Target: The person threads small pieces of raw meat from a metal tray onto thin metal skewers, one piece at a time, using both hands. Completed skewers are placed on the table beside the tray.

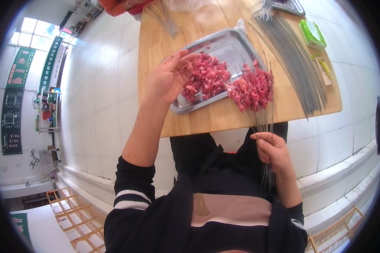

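Observation:
In my right hand [270, 150] is a bunch of thin metal skewers [263, 121], gripped near their lower ends in front of the table edge. Chunks of raw red meat [252, 87] are threaded in a thick cluster on their upper part, which lies over the tray's right side and the tabletop. My left hand [175, 72] is raised over the left rim of the metal tray [237, 42], palm turned up, its fingers loosely curled and apart. Just beside its fingers, a heap of cut raw meat [210, 76] sits in the tray.
On the wooden table [202, 121], a long row of bare skewers [291, 63] lies right of the tray. Beyond it are a green tissue pack [313, 34] and a yellow marker or lighter [325, 68]. More skewers [163, 19] lie at the far left, near another person's arm [114, 7].

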The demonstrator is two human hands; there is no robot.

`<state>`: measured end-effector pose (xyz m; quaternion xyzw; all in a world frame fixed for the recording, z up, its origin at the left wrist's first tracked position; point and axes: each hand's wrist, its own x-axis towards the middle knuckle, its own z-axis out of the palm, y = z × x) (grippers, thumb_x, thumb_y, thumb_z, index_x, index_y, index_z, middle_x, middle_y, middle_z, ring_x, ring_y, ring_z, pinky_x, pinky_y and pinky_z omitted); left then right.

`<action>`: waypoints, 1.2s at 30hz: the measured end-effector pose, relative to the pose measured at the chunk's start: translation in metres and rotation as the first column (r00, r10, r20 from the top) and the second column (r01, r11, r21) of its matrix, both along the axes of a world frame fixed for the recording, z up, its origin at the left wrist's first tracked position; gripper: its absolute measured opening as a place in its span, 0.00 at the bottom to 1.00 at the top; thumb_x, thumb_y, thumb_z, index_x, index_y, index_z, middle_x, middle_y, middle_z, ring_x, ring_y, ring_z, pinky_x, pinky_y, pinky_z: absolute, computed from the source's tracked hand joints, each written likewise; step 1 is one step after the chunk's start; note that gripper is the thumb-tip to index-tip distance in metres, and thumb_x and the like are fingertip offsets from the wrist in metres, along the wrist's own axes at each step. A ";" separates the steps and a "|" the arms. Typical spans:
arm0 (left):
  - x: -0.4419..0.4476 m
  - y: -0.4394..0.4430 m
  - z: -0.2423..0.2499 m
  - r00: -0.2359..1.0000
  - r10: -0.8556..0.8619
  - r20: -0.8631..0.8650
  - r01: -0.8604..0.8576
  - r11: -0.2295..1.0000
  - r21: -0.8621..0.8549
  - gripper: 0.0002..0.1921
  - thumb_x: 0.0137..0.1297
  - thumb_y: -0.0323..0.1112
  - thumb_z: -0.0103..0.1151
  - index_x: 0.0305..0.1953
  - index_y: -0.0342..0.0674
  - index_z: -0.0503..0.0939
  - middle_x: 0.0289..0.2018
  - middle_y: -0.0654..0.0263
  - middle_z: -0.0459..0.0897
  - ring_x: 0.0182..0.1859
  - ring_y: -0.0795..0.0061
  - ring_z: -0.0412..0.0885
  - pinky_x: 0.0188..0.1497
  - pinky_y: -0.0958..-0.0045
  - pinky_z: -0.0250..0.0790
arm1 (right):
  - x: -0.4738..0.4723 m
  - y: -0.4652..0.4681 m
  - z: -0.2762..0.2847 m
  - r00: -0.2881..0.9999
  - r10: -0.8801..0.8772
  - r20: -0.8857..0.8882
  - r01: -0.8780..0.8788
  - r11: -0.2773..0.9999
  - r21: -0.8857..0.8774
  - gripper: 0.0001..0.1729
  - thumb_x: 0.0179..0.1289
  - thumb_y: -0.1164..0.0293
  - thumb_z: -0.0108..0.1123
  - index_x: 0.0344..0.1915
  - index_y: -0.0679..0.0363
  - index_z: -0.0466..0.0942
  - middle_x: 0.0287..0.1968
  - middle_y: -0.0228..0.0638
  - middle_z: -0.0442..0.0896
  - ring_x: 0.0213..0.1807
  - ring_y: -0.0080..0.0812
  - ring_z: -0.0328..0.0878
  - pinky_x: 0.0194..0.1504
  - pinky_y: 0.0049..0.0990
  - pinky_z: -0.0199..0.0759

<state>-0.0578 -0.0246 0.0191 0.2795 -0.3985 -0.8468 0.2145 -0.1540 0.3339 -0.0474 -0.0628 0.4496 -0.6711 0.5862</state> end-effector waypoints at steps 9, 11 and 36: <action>-0.002 0.015 -0.011 0.999 0.046 -0.018 -0.047 0.995 -0.083 0.17 0.72 0.20 0.52 0.60 0.34 0.72 0.51 0.56 0.80 0.52 0.69 0.81 0.55 0.74 0.78 | 0.000 -0.001 0.006 0.999 0.025 0.020 -0.025 1.000 -0.004 0.15 0.74 0.75 0.54 0.56 0.67 0.78 0.21 0.19 0.65 0.19 0.12 0.56 0.21 0.16 0.48; -0.002 0.017 -0.016 0.995 0.097 -0.008 -0.097 0.995 -0.008 0.14 0.73 0.21 0.52 0.57 0.34 0.74 0.49 0.57 0.81 0.50 0.69 0.82 0.54 0.74 0.79 | 0.000 0.000 0.006 0.999 0.034 0.020 -0.033 0.999 -0.014 0.15 0.74 0.75 0.53 0.57 0.67 0.78 0.22 0.19 0.65 0.19 0.12 0.56 0.21 0.16 0.48; -0.007 0.054 -0.032 0.991 0.081 -0.109 -0.075 0.996 0.055 0.09 0.71 0.24 0.57 0.51 0.36 0.74 0.48 0.53 0.83 0.54 0.55 0.83 0.60 0.52 0.77 | 0.006 0.001 0.002 0.999 0.019 -0.030 -0.020 1.000 -0.022 0.16 0.74 0.75 0.54 0.56 0.70 0.77 0.22 0.19 0.65 0.18 0.12 0.55 0.20 0.16 0.47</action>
